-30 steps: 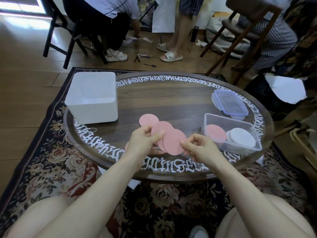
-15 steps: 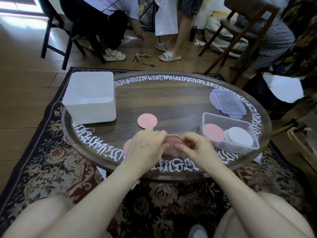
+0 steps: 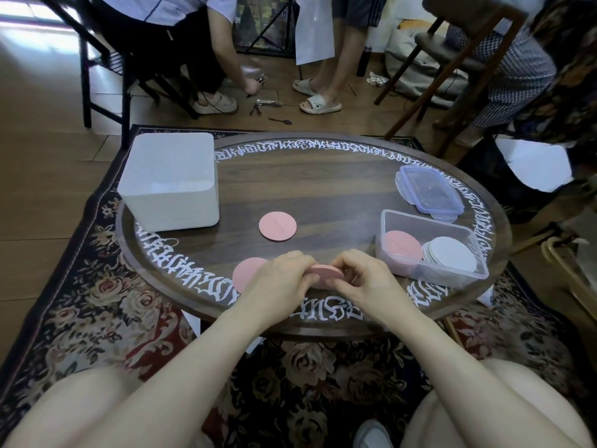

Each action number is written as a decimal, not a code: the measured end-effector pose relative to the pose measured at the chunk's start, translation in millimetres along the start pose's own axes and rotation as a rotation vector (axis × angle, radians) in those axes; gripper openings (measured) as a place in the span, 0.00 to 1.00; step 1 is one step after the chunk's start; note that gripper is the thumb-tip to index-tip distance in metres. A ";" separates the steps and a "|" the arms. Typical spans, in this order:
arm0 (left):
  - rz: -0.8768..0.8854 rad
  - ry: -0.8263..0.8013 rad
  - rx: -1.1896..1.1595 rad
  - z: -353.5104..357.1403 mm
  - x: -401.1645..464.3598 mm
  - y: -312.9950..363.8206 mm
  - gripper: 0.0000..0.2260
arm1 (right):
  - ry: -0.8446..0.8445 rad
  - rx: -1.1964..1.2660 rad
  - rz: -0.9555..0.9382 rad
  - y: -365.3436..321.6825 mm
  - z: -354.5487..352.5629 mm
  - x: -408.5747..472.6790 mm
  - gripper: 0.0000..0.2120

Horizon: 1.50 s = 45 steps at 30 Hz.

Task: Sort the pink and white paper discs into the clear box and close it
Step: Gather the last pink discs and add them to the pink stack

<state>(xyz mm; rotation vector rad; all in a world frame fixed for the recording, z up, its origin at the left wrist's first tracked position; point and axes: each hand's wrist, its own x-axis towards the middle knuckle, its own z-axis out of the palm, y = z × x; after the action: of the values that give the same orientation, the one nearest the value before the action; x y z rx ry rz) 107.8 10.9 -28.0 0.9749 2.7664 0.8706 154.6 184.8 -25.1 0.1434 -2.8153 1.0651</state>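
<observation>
Both hands pinch a small stack of pink discs (image 3: 326, 273) near the table's front edge: my left hand (image 3: 284, 278) grips its left side, my right hand (image 3: 363, 279) its right side. One pink disc (image 3: 277, 226) lies alone mid-table. Another pink disc (image 3: 247, 274) lies partly under my left hand. The clear box (image 3: 387, 218) stands open at the right, holding a pink disc pile (image 3: 402, 247) on its left and a white disc pile (image 3: 450, 257) on its right. Its lid (image 3: 428, 187) lies behind it on some white discs.
A white square tub (image 3: 168, 182) stands at the table's back left. The round wooden table (image 3: 310, 176) has a lettered rim and sits on a floral rug. People's legs, chairs and small tools on the floor lie beyond the table.
The fanned pink discs held up a second ago have been squared into one stack and lowered toward the table. The lone pink disc mid-table is now fully uncovered.
</observation>
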 end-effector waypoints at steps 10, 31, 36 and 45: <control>-0.031 0.014 0.030 -0.5 -2.6 2.5 0.06 | 0.013 -0.026 -0.008 -2.3 -4.2 -2.4 0.07; -0.307 0.114 -0.599 -1.5 0.2 7.0 0.01 | 0.102 0.625 0.312 -10.2 -16.9 -7.0 0.08; -0.286 0.119 -0.960 -3.4 11.6 27.2 0.07 | 0.184 0.707 0.340 -9.7 -34.7 -8.9 0.06; -0.234 0.151 -1.007 11.2 37.8 65.0 0.07 | 0.313 0.599 0.378 -7.6 -81.5 -12.8 0.06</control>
<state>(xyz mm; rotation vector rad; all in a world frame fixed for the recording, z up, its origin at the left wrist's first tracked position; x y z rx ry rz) 116.5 80.3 1.7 0.3855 1.9618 2.0026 175.2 233.7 38.5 -0.4759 -2.2153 1.8039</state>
